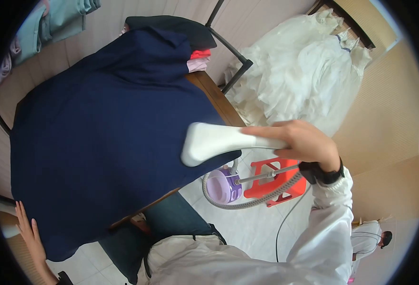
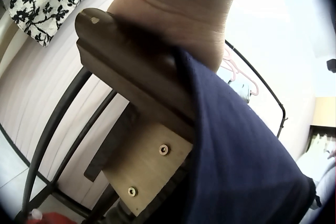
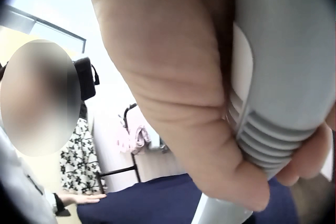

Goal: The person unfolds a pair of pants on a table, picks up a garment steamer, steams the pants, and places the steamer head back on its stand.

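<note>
A navy cloth garment point(image 1: 109, 118) lies spread over a wooden-edged board point(image 1: 211, 92). My right hand point(image 1: 302, 140) grips the handle of a white garment steamer head point(image 1: 207, 142), whose broad end is over the cloth near its right edge. In the right wrist view, the thumb and fingers wrap round the grey ribbed handle point(image 3: 273, 124). My left hand point(image 1: 31, 235) rests with straight fingers at the near left corner of the cloth. The left wrist view shows the wrist against the board's brown edge point(image 2: 136, 66), its fingers hidden.
A grey hose point(image 1: 252, 205) loops by a purple steamer base point(image 1: 224, 184) and a red stool point(image 1: 278, 178). White gowns point(image 1: 304, 66) hang at the back right, near a black rack frame point(image 1: 231, 47). Folded clothes point(image 1: 200, 59) sit at the far end. Another person point(image 1: 368, 237) is at right.
</note>
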The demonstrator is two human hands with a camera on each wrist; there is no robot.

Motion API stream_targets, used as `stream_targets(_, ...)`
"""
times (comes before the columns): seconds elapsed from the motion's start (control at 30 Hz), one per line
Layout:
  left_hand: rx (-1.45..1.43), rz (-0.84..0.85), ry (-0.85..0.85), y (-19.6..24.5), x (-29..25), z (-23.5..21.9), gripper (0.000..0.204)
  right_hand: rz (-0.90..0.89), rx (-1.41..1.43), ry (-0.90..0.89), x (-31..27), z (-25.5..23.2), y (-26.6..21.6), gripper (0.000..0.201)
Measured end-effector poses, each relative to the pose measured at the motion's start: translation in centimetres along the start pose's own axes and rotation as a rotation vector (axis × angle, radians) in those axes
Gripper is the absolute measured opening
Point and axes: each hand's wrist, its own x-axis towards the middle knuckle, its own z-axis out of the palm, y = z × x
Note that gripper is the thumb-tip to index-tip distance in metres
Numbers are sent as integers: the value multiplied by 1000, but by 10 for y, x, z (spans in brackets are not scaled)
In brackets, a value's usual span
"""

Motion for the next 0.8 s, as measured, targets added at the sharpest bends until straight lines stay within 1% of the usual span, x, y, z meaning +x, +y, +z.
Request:
stream_targets(0.03,11,-2,6,0,0,0,59,-3,-2,6,14,-3,-13,88)
stream_targets(0.1,-25,-9,6,9,-2,-10,58,-156,-125,-19,44,-14,-44,90)
stream_targets(0.13,-62,-11,-1,13,-3,-14,57,-164,-128,-16,58,-15,-55,90)
stream_targets(0.2,-48,-26,2,16,-4,-16,57,-368,-163,33,83,-18,-74,85)
stream_targets(0.23,-67,-21,1,17,-4,-18,57,-376,-165,33,95,-19,-84,85)
stream_targets(0.3,-87,-20,-2,17,-4,-19,57,-495,-205,48,115,-22,-99,77)
stream_targets(0.33,-99,-17,4,17,-4,-19,57,-500,-207,45,124,-23,-105,77)
stream_targets(0.4,-113,-17,6,17,-5,-17,57,-579,-204,80,141,-24,-114,72)
stream_targets(0.5,-96,-16,7,17,-4,-17,57,-592,-188,43,159,-23,-120,74)
stream_targets(0.6,-104,-28,3,18,-5,-18,56,-606,-166,-2,165,-23,-117,76)
stream_targets(0.67,-111,-13,20,16,-5,-15,56,-533,-158,-48,161,-25,-114,77)
stream_targets(0.8,-76,-17,11,14,-6,-12,56,-526,-80,-43,156,-11,-84,82)
